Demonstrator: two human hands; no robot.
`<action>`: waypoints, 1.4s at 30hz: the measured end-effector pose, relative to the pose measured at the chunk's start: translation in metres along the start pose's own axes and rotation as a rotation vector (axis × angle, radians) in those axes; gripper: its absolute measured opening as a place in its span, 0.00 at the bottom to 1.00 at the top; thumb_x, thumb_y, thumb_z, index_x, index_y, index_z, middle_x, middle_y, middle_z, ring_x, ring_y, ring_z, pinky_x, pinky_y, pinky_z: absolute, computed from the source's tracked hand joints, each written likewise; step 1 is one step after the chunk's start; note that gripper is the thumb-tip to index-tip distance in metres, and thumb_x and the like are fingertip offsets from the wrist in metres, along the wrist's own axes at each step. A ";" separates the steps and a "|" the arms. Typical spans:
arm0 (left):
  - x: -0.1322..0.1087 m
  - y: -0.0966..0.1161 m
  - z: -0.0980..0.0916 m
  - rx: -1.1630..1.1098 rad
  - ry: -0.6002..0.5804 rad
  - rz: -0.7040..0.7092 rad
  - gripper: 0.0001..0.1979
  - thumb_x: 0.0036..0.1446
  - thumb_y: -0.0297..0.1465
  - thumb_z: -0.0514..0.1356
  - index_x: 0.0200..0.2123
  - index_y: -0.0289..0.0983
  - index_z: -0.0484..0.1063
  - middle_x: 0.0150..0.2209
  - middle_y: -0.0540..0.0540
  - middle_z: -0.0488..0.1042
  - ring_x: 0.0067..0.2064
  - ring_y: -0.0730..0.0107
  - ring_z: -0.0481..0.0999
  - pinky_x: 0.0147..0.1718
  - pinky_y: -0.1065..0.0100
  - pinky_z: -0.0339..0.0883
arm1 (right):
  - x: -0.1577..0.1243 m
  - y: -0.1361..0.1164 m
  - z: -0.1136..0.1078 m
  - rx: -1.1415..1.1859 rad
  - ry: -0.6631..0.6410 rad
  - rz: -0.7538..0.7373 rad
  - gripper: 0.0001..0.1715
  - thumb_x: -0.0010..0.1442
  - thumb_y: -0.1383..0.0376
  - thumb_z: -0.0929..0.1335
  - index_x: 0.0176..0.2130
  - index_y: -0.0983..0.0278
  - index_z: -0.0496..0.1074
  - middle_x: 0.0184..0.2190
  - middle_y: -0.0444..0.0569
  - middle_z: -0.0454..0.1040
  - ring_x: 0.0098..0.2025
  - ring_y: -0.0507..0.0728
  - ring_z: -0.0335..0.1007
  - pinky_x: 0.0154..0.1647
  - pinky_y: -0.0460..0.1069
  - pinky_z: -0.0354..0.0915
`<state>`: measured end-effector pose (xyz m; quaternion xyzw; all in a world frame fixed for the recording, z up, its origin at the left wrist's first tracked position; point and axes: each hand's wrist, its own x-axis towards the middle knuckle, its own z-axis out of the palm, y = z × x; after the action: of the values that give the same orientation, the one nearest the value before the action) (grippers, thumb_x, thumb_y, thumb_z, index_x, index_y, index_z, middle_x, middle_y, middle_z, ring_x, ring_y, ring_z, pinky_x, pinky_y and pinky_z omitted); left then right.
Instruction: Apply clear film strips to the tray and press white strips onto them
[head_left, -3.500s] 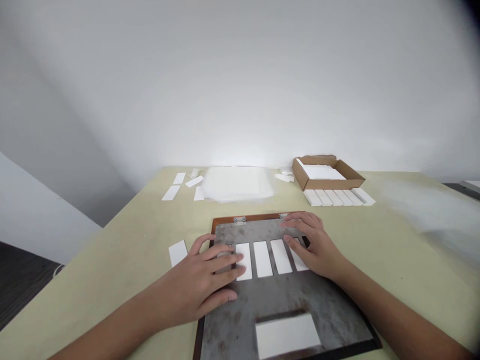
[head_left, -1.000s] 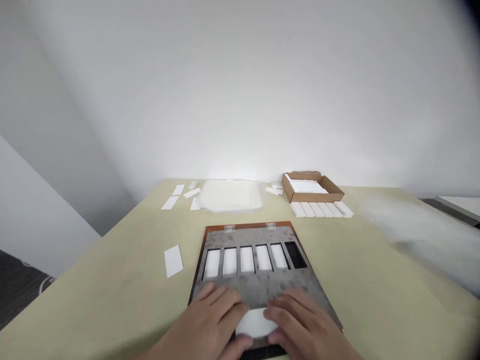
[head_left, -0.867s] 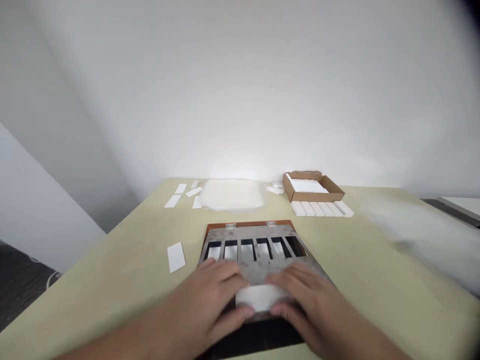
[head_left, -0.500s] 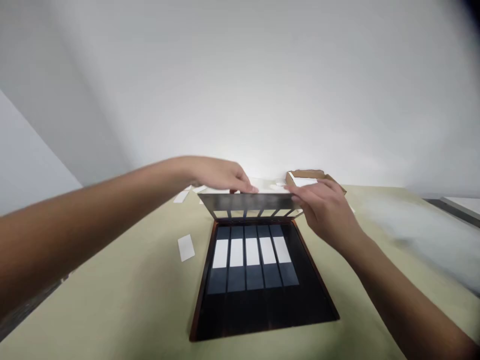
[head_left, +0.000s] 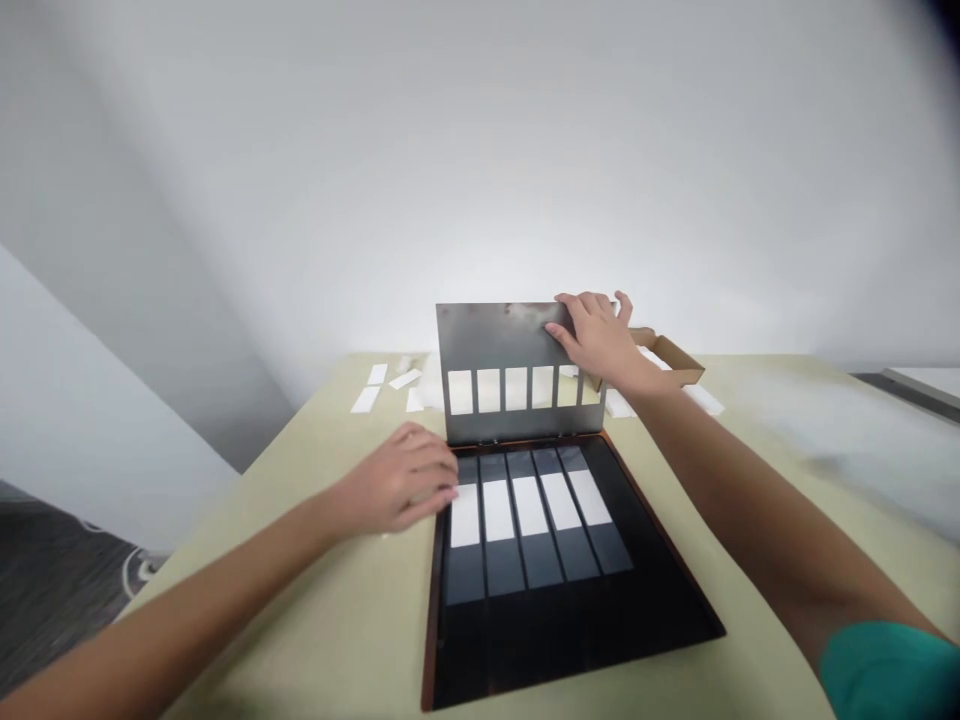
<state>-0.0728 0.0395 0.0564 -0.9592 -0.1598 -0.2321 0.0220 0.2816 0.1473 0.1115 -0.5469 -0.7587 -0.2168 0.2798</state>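
A flat case with a black base (head_left: 570,630) and brown rim lies on the table, its hinged metal plate (head_left: 487,335) raised nearly upright. Rectangular windows run in a row across the plate. My right hand (head_left: 600,340) grips the plate's top edge near its right corner, thumb in front and fingers over the edge. In the base, several dark strips lie side by side, each with a white rectangle (head_left: 532,505) across it. At the base's left edge is my left hand (head_left: 405,480), fingers bent and close together beside the leftmost white rectangle; anything in its grasp is hidden.
Several loose white cards (head_left: 366,399) lie at the back left of the pale green table (head_left: 315,620). Behind the plate on the right stands an open cardboard box (head_left: 679,360), with more white pieces (head_left: 703,400) nearby. A plain wall rises behind the table.
The metal plate has swung up to nearly upright. My left hand has left its top edge and come down to the base's left side; my right hand keeps hold. The view has shifted.
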 end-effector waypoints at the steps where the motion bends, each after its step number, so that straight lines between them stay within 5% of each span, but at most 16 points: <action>1: -0.013 0.004 0.010 -0.035 -0.015 0.021 0.06 0.70 0.32 0.60 0.44 0.42 0.78 0.42 0.48 0.82 0.46 0.63 0.78 0.52 0.59 0.63 | 0.003 0.002 0.005 -0.001 -0.010 0.001 0.32 0.76 0.50 0.55 0.67 0.64 0.64 0.60 0.63 0.73 0.65 0.71 0.62 0.70 0.74 0.37; 7: -0.039 0.017 0.029 -0.213 -0.032 -0.063 0.13 0.74 0.33 0.53 0.51 0.39 0.77 0.47 0.44 0.82 0.49 0.58 0.74 0.50 0.56 0.59 | 0.022 0.008 0.015 -0.005 -0.076 0.017 0.31 0.75 0.48 0.56 0.63 0.62 0.69 0.58 0.60 0.75 0.65 0.72 0.62 0.70 0.76 0.38; 10: -0.039 0.018 0.031 -0.290 -0.038 -0.155 0.13 0.75 0.29 0.51 0.49 0.41 0.76 0.46 0.47 0.82 0.48 0.61 0.74 0.50 0.57 0.57 | 0.003 -0.024 0.004 -0.013 0.000 0.067 0.33 0.74 0.48 0.60 0.67 0.64 0.65 0.66 0.64 0.66 0.70 0.74 0.55 0.70 0.76 0.39; 12: -0.039 0.018 0.032 -0.331 -0.033 -0.208 0.13 0.75 0.29 0.51 0.48 0.41 0.76 0.46 0.49 0.82 0.47 0.63 0.74 0.48 0.58 0.57 | -0.028 -0.061 -0.009 0.063 0.007 0.057 0.29 0.73 0.50 0.62 0.64 0.61 0.67 0.65 0.61 0.69 0.68 0.72 0.59 0.69 0.72 0.48; 16: -0.039 0.019 0.036 -0.368 -0.022 -0.246 0.13 0.75 0.28 0.51 0.47 0.42 0.76 0.45 0.51 0.82 0.46 0.63 0.72 0.47 0.58 0.55 | -0.107 -0.133 -0.029 0.301 -0.452 -0.387 0.34 0.73 0.44 0.64 0.68 0.59 0.65 0.64 0.54 0.73 0.69 0.68 0.60 0.74 0.73 0.36; 19: -0.041 0.020 0.041 -0.361 -0.005 -0.237 0.13 0.74 0.27 0.51 0.49 0.41 0.76 0.45 0.50 0.82 0.46 0.62 0.71 0.47 0.56 0.54 | -0.144 -0.155 -0.027 0.442 -0.594 -0.456 0.43 0.69 0.38 0.65 0.68 0.65 0.65 0.64 0.56 0.73 0.70 0.68 0.58 0.76 0.71 0.34; 28: -0.052 0.022 0.049 -0.231 0.055 -0.206 0.14 0.71 0.27 0.54 0.52 0.38 0.78 0.41 0.42 0.70 0.41 0.60 0.66 0.41 0.57 0.56 | -0.159 -0.152 -0.005 0.571 -0.516 -0.389 0.56 0.56 0.31 0.71 0.64 0.68 0.70 0.58 0.57 0.78 0.65 0.68 0.63 0.78 0.71 0.29; 32: -0.054 0.020 0.047 -0.201 0.073 -0.143 0.13 0.71 0.27 0.53 0.51 0.35 0.76 0.40 0.41 0.70 0.39 0.60 0.68 0.38 0.57 0.58 | -0.157 -0.155 -0.004 0.545 -0.515 -0.378 0.46 0.62 0.34 0.69 0.61 0.66 0.73 0.57 0.55 0.79 0.60 0.66 0.67 0.77 0.71 0.31; 35: -0.055 0.025 0.041 -0.175 0.122 0.080 0.15 0.72 0.36 0.53 0.49 0.34 0.75 0.34 0.43 0.70 0.32 0.61 0.66 0.32 0.57 0.57 | -0.154 -0.154 -0.001 0.548 -0.510 -0.356 0.36 0.66 0.40 0.70 0.59 0.63 0.74 0.56 0.52 0.80 0.57 0.65 0.67 0.77 0.70 0.33; 38: -0.053 0.037 0.036 -0.157 0.012 0.257 0.23 0.69 0.46 0.58 0.53 0.33 0.76 0.31 0.45 0.71 0.30 0.62 0.66 0.28 0.57 0.57 | -0.153 -0.152 0.004 0.567 -0.476 -0.324 0.29 0.68 0.47 0.71 0.59 0.61 0.74 0.52 0.49 0.82 0.55 0.64 0.68 0.75 0.69 0.35; 42: -0.047 0.044 0.037 -0.152 -0.089 0.172 0.30 0.69 0.51 0.58 0.57 0.30 0.75 0.33 0.44 0.74 0.32 0.62 0.67 0.32 0.58 0.60 | -0.154 -0.152 0.008 0.558 -0.437 -0.284 0.26 0.70 0.53 0.71 0.62 0.60 0.72 0.46 0.48 0.83 0.55 0.64 0.67 0.73 0.69 0.38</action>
<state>-0.0825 -0.0118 0.0034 -0.9777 -0.0597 -0.1977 -0.0383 0.1735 -0.0030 -0.0001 -0.3725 -0.8985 0.0834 0.2169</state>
